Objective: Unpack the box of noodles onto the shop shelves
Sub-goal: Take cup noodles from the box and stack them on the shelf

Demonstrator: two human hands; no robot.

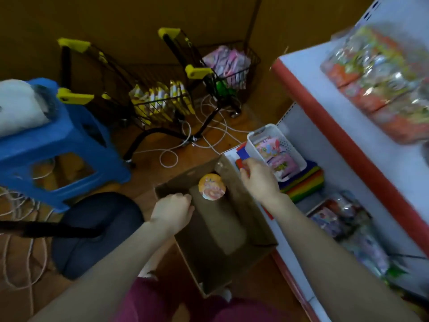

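Wooden floor, with the shop shelves (308, 73) just right of the cardboard box (216, 228). One noodle cup (212, 186) stands in the box's far corner, seemingly the last. My left hand (173, 209) curls over the box's left rim, gripping it. My right hand (258, 180) is at the box's far right flap, fingers bent; I cannot tell whether it pinches anything. Next, I judge, that cup needs lifting out.

shop (stocked shelves (301, 66), trolleys (109, 73))
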